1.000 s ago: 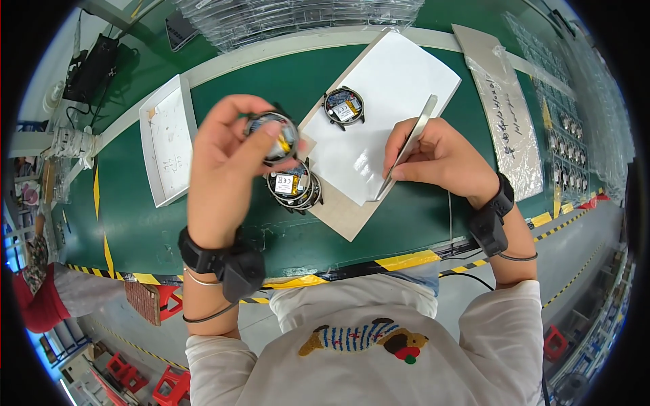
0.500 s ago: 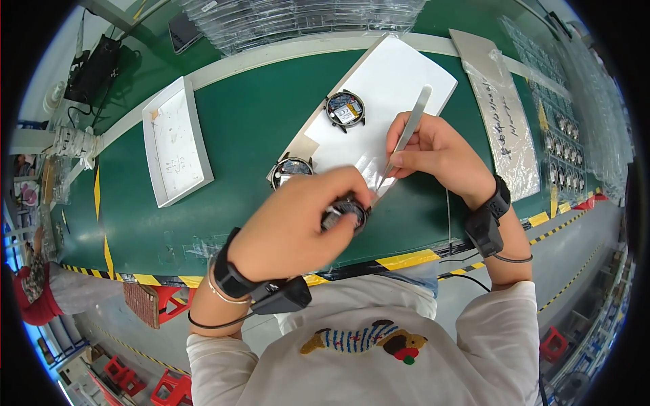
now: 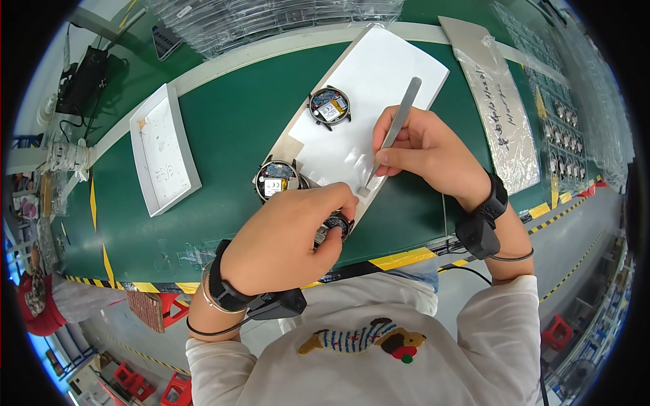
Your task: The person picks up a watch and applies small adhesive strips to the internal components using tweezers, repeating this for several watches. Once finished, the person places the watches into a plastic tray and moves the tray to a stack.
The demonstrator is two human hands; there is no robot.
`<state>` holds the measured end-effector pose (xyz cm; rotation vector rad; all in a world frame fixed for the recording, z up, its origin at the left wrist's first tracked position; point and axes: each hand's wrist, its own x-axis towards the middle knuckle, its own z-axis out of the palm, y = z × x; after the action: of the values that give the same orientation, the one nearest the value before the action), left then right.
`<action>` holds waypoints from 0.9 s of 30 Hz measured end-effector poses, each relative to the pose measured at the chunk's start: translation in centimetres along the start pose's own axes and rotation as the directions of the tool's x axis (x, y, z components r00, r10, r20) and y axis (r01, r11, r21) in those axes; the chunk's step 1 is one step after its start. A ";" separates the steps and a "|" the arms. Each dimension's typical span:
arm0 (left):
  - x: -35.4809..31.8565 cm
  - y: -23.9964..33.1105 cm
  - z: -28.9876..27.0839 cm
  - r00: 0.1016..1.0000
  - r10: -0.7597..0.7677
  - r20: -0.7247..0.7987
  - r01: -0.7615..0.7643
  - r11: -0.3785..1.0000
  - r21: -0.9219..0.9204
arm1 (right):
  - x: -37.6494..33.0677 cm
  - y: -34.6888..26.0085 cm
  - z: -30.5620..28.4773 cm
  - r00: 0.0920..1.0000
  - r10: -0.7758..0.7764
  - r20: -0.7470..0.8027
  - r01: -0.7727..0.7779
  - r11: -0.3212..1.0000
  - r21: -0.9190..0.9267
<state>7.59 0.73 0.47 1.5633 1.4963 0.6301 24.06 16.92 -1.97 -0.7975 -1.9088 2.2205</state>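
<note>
My left hand [image 3: 284, 233] is closed around a round watch case [image 3: 333, 229], partly hidden by my fingers, at the near end of a white board. In my right hand [image 3: 430, 152], slim metal tweezers [image 3: 405, 108] are pinched, tips down. They meet a small pale patch [image 3: 364, 191], too small to identify, at the board's near right edge. A second opened watch case [image 3: 330, 106] lies on the white board [image 3: 399, 61], its circuitry and white label showing. The third opened watch case [image 3: 276, 179] sits at the board's left edge, just beyond my left hand.
A shallow white box [image 3: 166, 152] rests on the green table [image 3: 223, 135] to the left. Stacked clear plastic trays [image 3: 271, 20] stand at the back. At right lie a plastic-wrapped grey board [image 3: 491, 108] and trays of small parts [image 3: 565, 145]. Striped tape [image 3: 406, 259] marks the near edge.
The whole view has shifted slightly. My left hand has lowered the watch case a little toward me. The tweezer tips, close to my left fingers before, now stand more apart from them.
</note>
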 end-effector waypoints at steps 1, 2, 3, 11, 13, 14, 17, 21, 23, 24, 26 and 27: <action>0.1 0.0 0.0 1.000 -0.005 -0.011 0.005 1.000 -0.011 | 0.0 -0.1 0.0 1.000 0.008 -0.008 -0.008 1.000 0.005; 0.1 0.1 -0.1 1.000 -0.011 -0.025 0.011 1.000 -0.021 | -0.1 -0.3 0.0 1.000 0.006 -0.007 -0.006 1.000 0.006; 0.1 0.2 -0.1 0.999 -0.017 -0.039 0.016 0.999 -0.031 | -0.2 -0.4 -0.1 0.999 -0.035 -0.042 0.037 0.999 0.040; 0.6 0.5 -0.1 0.942 -0.170 -0.288 -0.158 0.533 -0.831 | -1.2 -1.2 1.0 0.913 -0.355 -0.203 0.405 0.852 0.331; 0.7 0.3 0.3 0.934 -0.177 -0.310 -0.173 0.537 -0.826 | -1.7 -1.1 1.9 0.909 -0.391 -0.143 0.417 0.849 0.324; 0.8 0.1 0.5 0.928 -0.181 -0.325 -0.183 0.539 -0.822 | -1.7 -1.1 2.2 0.910 -0.392 -0.136 0.414 0.850 0.325; 1.0 0.1 0.8 0.918 -0.193 -0.347 -0.197 0.538 -0.820 | -1.7 -1.1 2.8 0.894 -0.411 -0.181 0.446 0.853 0.270; 1.0 -0.1 0.6 0.919 -0.214 -0.330 -0.174 0.533 -0.828 | -1.8 -1.0 3.0 0.890 -0.423 -0.170 0.454 0.853 0.258; 1.1 0.0 0.4 0.932 -0.230 -0.279 -0.120 0.532 -0.838 | -1.8 -0.9 2.9 0.892 -0.423 -0.160 0.452 0.853 0.262; 1.2 -0.1 0.4 0.932 -0.231 -0.279 -0.119 0.531 -0.839 | -1.8 -0.9 2.9 0.893 -0.424 -0.151 0.450 0.853 0.265; 1.3 -0.4 0.5 0.928 -0.212 -0.307 -0.131 0.584 -0.801 | -1.7 -0.9 3.0 0.894 -0.425 -0.141 0.448 0.853 0.269; 1.3 -0.4 0.6 0.926 -0.202 -0.319 -0.137 0.608 -0.782 | -1.7 -0.9 3.0 0.896 -0.424 -0.134 0.445 0.855 0.265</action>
<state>8.06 1.83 -0.45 0.7112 1.2046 1.4205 23.97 13.73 -0.30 -0.3456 -1.4912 2.0781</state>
